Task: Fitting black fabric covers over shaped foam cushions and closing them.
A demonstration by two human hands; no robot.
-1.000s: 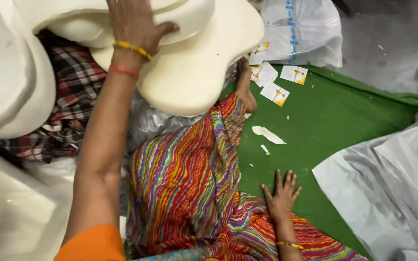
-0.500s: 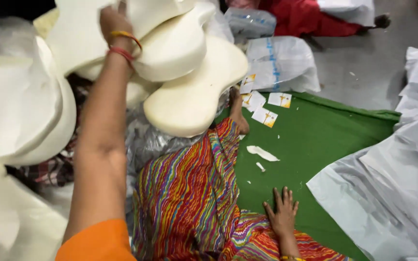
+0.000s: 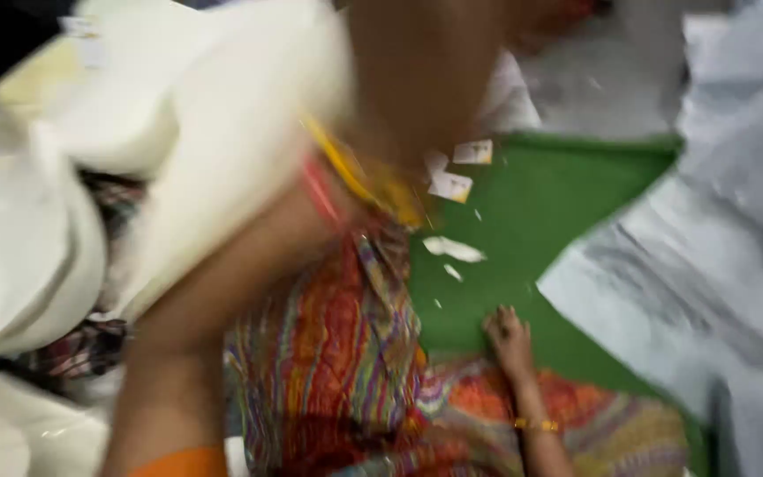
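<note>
The left hand (image 3: 426, 62) is raised close to the camera and heavily blurred; whether its fingers are spread or closed on anything cannot be told. Yellow and red bangles (image 3: 346, 177) circle its wrist. Just beside it, to the left, sits a cream foam pillow (image 3: 222, 150), amid other foam pieces. The right hand (image 3: 509, 336) lies flat, fingers spread, on the green cloth (image 3: 558, 203), beside the striped multicoloured fabric (image 3: 337, 353). Small paper cards (image 3: 461, 168) lie further up the cloth.
</note>
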